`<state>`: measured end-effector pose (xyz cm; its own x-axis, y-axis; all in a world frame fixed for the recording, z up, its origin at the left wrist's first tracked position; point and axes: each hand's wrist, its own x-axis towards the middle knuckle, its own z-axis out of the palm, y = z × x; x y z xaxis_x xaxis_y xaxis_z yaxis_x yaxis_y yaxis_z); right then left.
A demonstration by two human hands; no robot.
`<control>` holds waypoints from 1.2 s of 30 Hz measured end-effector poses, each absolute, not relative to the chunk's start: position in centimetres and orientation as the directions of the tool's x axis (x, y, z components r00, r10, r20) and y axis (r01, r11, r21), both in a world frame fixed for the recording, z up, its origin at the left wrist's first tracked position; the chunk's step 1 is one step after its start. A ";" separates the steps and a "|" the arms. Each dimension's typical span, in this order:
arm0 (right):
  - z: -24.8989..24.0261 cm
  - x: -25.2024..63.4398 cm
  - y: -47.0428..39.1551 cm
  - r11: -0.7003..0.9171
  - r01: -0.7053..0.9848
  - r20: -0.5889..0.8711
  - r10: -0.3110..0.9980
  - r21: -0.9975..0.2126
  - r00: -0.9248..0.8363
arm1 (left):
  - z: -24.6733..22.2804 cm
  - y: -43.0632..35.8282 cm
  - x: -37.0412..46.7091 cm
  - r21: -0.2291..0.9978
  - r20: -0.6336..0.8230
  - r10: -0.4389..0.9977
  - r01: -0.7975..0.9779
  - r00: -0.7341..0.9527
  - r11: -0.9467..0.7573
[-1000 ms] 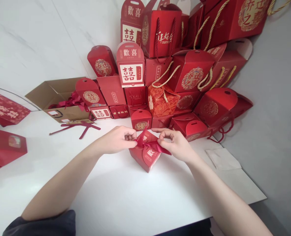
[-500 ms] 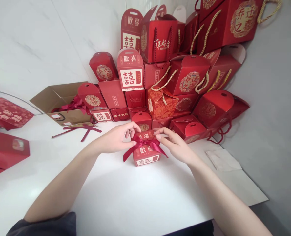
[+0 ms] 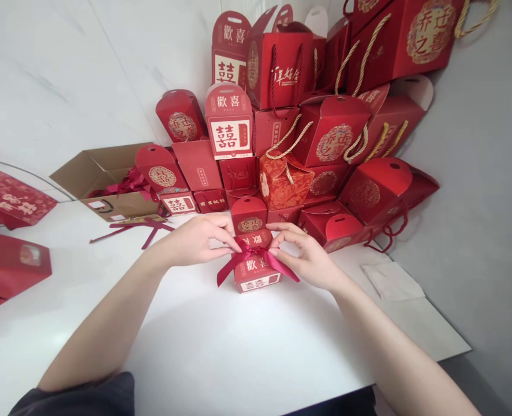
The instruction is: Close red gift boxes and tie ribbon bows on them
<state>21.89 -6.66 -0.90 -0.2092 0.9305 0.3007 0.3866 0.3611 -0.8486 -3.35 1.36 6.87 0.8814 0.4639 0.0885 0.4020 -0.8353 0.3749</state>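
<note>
A small red gift box [image 3: 257, 267] stands on the white bench [image 3: 238, 346], between the two hands and just in front of a stack of red boxes [image 3: 331, 138]. A dark red ribbon [image 3: 230, 270] lies knotted across its top, with one tail hanging to either side. The fingers of the left hand [image 3: 199, 240] pinch the ribbon left of the knot; those of the right hand [image 3: 305, 254] grasp it on the right. Further left, an open carton [image 3: 128, 207] holds more ribbon; loose strips [image 3: 154, 233] lie before it.
</note>
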 end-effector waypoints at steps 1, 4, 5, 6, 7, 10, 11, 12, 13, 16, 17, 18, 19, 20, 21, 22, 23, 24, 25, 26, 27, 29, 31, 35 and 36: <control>-0.9 21.9 -6.6 0.359 0.383 0.298 0.931 -0.851 -0.209 | 6.8 1.4 -3.5 0.343 0.095 0.459 0.403 0.884 -0.848; -0.9 21.9 -6.6 0.362 0.371 0.301 0.930 -0.855 -0.212 | 6.5 1.5 -3.5 0.271 0.092 0.461 0.423 0.883 -0.865; -0.9 21.9 -6.6 0.365 0.366 0.304 0.928 -0.856 -0.215 | 6.5 1.4 -3.5 0.253 0.091 0.464 0.430 0.881 -0.866; -0.9 21.8 -6.6 0.370 0.361 0.307 0.926 -0.856 -0.219 | 6.4 1.3 -3.4 0.236 0.096 0.466 0.435 0.879 -0.869; -0.8 21.8 -6.6 0.373 0.355 0.310 0.924 -0.857 -0.223 | 6.4 1.2 -3.3 0.219 0.102 0.464 0.435 0.880 -0.873; -0.7 21.7 -6.6 0.374 0.342 0.312 0.924 -0.862 -0.222 | 6.4 0.9 -3.1 0.198 0.131 0.439 0.410 0.889 -0.890; -0.6 21.6 -6.6 0.372 0.340 0.311 0.925 -0.864 -0.220 | 6.5 0.8 -3.1 0.207 0.151 0.424 0.390 0.893 -0.897; -0.6 21.6 -6.7 0.370 0.337 0.311 0.925 -0.866 -0.217 | 6.5 0.8 -3.0 0.218 0.173 0.408 0.369 0.896 -0.903; -0.5 21.6 -6.7 0.369 0.334 0.311 0.926 -0.867 -0.216 | 6.5 0.7 -3.0 0.226 0.195 0.398 0.354 0.897 -0.908; -0.5 21.5 -6.8 0.366 0.333 0.306 0.926 -0.869 -0.220 | 6.4 0.8 -3.1 0.203 0.237 0.395 0.353 0.888 -0.913; -0.4 21.5 -6.9 0.365 0.336 0.304 0.927 -0.868 -0.221 | 6.4 0.8 -3.1 0.191 0.237 0.401 0.362 0.885 -0.912; -0.4 21.5 -6.9 0.363 0.341 0.301 0.927 -0.867 -0.222 | 6.4 0.9 -3.1 0.184 0.234 0.404 0.368 0.884 -0.911; -0.4 21.5 -6.9 0.361 0.344 0.299 0.928 -0.867 -0.223 | 6.4 0.9 -3.2 0.188 0.228 0.406 0.369 0.885 -0.910; -0.5 21.5 -6.9 0.360 0.346 0.298 0.929 -0.867 -0.220 | 6.4 1.0 -3.2 0.203 0.219 0.409 0.368 0.886 -0.907; -0.5 21.5 -6.9 0.359 0.346 0.298 0.930 -0.867 -0.216 | 6.4 1.0 -3.2 0.224 0.213 0.411 0.365 0.887 -0.904; -0.6 21.4 -6.8 0.357 0.346 0.298 0.931 -0.868 -0.212 | 6.4 1.0 -3.2 0.247 0.210 0.413 0.360 0.886 -0.900; -0.6 21.4 -6.8 0.355 0.344 0.298 0.931 -0.869 -0.209 | 6.4 1.0 -3.2 0.264 0.208 0.414 0.357 0.886 -0.896; -0.7 21.4 -6.8 0.355 0.343 0.299 0.932 -0.870 -0.206 | 6.3 1.0 -3.2 0.269 0.205 0.415 0.357 0.886 -0.895; -0.7 21.4 -6.8 0.354 0.343 0.299 0.932 -0.870 -0.204 | 6.3 0.9 -3.2 0.260 0.198 0.415 0.361 0.888 -0.896; -0.8 21.4 -6.8 0.354 0.344 0.300 0.932 -0.870 -0.203 | 6.2 0.9 -3.1 0.236 0.184 0.418 0.373 0.890 -0.897; -0.8 21.4 -6.8 0.353 0.343 0.298 0.932 -0.870 -0.204 | 6.1 0.8 -3.1 0.204 0.165 0.426 0.392 0.890 -0.897; -0.8 21.3 -6.8 0.350 0.338 0.293 0.933 -0.874 -0.207 | 6.0 0.8 -2.9 0.135 0.125 0.449 0.433 0.885 -0.891; -0.7 21.4 -6.8 0.348 0.328 0.290 0.933 -0.878 -0.213 | 6.0 0.7 -2.8 0.072 0.111 0.468 0.462 0.877 -0.884; -0.6 21.4 -6.8 0.345 0.293 0.292 0.933 -0.892 -0.209 | 6.1 0.5 -2.5 0.100 0.129 0.488 0.479 0.863 -0.872; -0.6 21.4 -6.7 0.340 0.280 0.291 0.935 -0.898 -0.203 | 6.0 0.4 -2.3 0.175 0.128 0.502 0.479 0.855 -0.860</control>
<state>21.45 -6.74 -0.58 -0.2028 0.9349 0.2912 0.2804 0.3404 -0.8975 -2.31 0.41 6.04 0.8553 0.5020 0.1285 0.4787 -0.8604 0.1748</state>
